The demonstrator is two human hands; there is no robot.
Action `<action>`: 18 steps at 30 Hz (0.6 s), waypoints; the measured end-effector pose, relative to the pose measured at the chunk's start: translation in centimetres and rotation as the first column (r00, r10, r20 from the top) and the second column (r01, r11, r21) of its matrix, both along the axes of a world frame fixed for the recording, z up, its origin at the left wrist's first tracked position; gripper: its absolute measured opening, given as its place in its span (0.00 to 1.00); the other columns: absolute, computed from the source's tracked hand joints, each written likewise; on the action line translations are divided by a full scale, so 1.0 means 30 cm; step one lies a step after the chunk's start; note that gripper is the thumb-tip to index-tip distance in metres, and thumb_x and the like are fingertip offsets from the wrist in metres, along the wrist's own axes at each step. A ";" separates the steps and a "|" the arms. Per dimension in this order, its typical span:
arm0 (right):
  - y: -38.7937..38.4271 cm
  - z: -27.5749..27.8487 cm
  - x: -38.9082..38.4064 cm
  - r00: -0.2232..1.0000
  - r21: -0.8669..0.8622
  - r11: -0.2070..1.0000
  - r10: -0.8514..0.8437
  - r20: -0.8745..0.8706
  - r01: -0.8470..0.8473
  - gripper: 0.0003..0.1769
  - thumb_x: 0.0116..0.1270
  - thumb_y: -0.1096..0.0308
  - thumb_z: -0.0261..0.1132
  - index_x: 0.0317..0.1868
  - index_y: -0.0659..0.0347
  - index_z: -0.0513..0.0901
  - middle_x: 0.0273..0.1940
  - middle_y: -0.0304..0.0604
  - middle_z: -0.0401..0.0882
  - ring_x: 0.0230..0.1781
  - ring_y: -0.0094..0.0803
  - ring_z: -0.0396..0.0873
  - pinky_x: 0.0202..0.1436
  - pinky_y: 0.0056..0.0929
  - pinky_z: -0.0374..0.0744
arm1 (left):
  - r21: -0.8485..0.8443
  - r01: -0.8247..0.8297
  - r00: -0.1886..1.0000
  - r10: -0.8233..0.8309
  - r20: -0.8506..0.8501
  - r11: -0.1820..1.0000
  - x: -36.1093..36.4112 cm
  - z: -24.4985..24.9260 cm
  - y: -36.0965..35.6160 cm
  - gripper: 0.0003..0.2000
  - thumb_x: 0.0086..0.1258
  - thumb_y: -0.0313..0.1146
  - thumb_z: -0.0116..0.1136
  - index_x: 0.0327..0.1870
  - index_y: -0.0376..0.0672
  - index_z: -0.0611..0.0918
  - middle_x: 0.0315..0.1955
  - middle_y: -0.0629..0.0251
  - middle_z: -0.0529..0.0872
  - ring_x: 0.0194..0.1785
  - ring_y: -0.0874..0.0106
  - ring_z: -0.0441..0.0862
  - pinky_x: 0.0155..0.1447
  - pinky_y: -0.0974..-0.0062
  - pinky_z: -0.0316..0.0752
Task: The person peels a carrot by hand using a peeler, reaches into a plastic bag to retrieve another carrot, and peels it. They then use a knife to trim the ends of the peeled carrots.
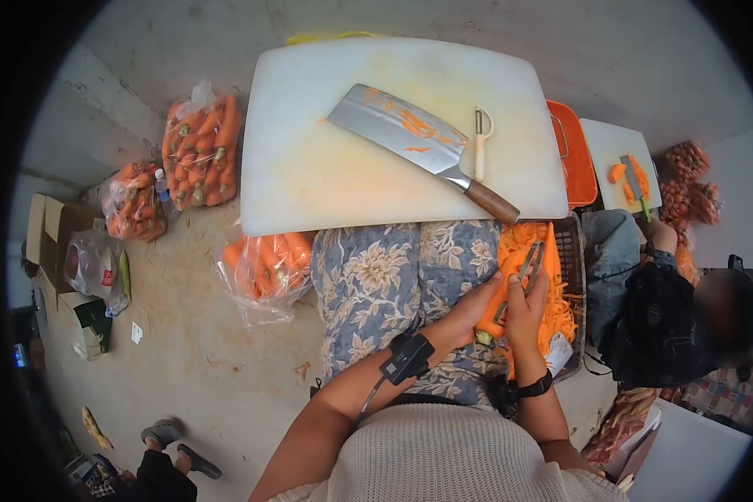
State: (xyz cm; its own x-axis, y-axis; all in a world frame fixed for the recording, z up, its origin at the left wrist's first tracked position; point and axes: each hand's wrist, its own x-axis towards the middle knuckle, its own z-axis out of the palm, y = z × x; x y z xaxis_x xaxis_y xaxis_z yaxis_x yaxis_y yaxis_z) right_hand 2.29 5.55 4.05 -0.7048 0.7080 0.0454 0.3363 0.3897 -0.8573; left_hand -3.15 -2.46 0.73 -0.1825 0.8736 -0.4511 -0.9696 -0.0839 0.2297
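My left hand (470, 315) is closed around a carrot (495, 321), its green stem end pointing toward me. In my closed right hand (527, 311) is a metal peeler (530, 261), lying along the carrot. Both hands are over the right side of my lap. Orange carrot peelings (558, 322) are heaped beneath and beside them in a dark plastic crate (574, 259). Ahead of my hands, a cleaver (410, 138) with carrot bits on its blade rests on a white cutting board (301, 167). A second, pale-handled peeler (480, 146) lies beside it.
Bags of carrots (201, 151) stand on the floor at left, with another bag (268, 272) by my knee. An orange tub (579, 167) sits right of the board. At right, a person (661, 309) sits by another board (607, 159) with a knife. Cardboard boxes (50, 243) are far left.
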 end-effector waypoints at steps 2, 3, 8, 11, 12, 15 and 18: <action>0.042 -0.048 0.004 0.997 -0.017 0.997 -0.074 -0.018 0.074 0.16 0.63 0.69 0.56 0.47 0.70 0.66 0.44 0.48 0.65 0.45 0.34 0.67 0.49 0.27 0.65 | -0.059 0.042 0.998 -0.045 -0.051 0.997 0.008 0.003 -0.008 0.21 0.71 0.51 0.38 0.55 0.45 0.69 0.39 0.68 0.77 0.39 0.79 0.75 0.40 0.79 0.73; 0.090 -0.082 0.005 0.997 -0.017 0.997 -0.074 -0.017 0.073 0.16 0.63 0.69 0.56 0.47 0.70 0.66 0.44 0.48 0.65 0.45 0.34 0.67 0.49 0.27 0.65 | -0.121 0.079 0.991 -0.092 -0.100 0.989 0.012 0.004 -0.012 0.21 0.71 0.50 0.40 0.54 0.44 0.70 0.40 0.68 0.76 0.41 0.79 0.75 0.41 0.78 0.73; 0.170 -0.100 -0.049 0.979 -0.201 0.961 -0.172 0.110 0.191 0.13 0.63 0.64 0.58 0.38 0.67 0.68 0.36 0.43 0.67 0.31 0.24 0.65 0.33 0.25 0.67 | -0.113 0.066 0.992 -0.077 -0.097 0.991 0.014 -0.006 -0.013 0.20 0.70 0.51 0.42 0.48 0.43 0.70 0.39 0.67 0.77 0.40 0.77 0.76 0.42 0.77 0.74; 0.147 -0.076 -0.074 0.981 -0.189 0.963 -0.179 0.074 0.190 0.13 0.63 0.64 0.58 0.37 0.67 0.68 0.29 0.39 0.69 0.26 0.22 0.65 0.30 0.24 0.68 | -0.095 0.108 0.992 -0.113 -0.047 0.990 -0.003 0.003 -0.022 0.20 0.69 0.51 0.43 0.49 0.43 0.70 0.38 0.66 0.77 0.39 0.77 0.77 0.40 0.77 0.75; 0.142 -0.062 -0.083 0.977 -0.253 0.945 -0.190 0.099 0.209 0.12 0.63 0.65 0.57 0.37 0.66 0.68 0.28 0.38 0.70 0.25 0.22 0.66 0.29 0.23 0.68 | -0.090 0.105 0.994 -0.107 -0.015 0.990 -0.003 0.001 -0.017 0.20 0.69 0.51 0.43 0.49 0.44 0.70 0.38 0.66 0.77 0.38 0.77 0.77 0.39 0.77 0.75; 0.158 -0.092 -0.081 0.974 -0.383 0.898 -0.227 0.016 0.216 0.12 0.63 0.64 0.57 0.38 0.65 0.67 0.27 0.38 0.73 0.28 0.23 0.71 0.31 0.21 0.70 | -0.090 0.106 0.994 -0.105 0.013 0.990 -0.001 -0.004 -0.011 0.20 0.69 0.51 0.43 0.50 0.44 0.70 0.39 0.66 0.77 0.38 0.76 0.78 0.38 0.77 0.76; 0.200 -0.149 -0.075 0.967 -0.298 0.925 -0.254 -0.019 0.237 0.11 0.64 0.65 0.57 0.38 0.64 0.67 0.29 0.40 0.74 0.33 0.25 0.75 0.32 0.19 0.71 | -0.091 0.122 0.993 -0.122 0.013 0.988 -0.001 0.004 -0.011 0.21 0.69 0.51 0.43 0.51 0.44 0.70 0.39 0.66 0.77 0.38 0.76 0.78 0.38 0.77 0.76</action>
State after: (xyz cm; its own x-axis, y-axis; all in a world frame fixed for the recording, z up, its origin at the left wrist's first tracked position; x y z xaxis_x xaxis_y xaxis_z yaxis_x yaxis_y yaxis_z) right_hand 0.03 11.54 -0.44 -0.5095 0.8466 -0.1538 0.3372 0.0321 -0.9409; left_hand -3.17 -2.79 0.86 -0.0737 0.8440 -0.5313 -0.9729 0.0561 0.2242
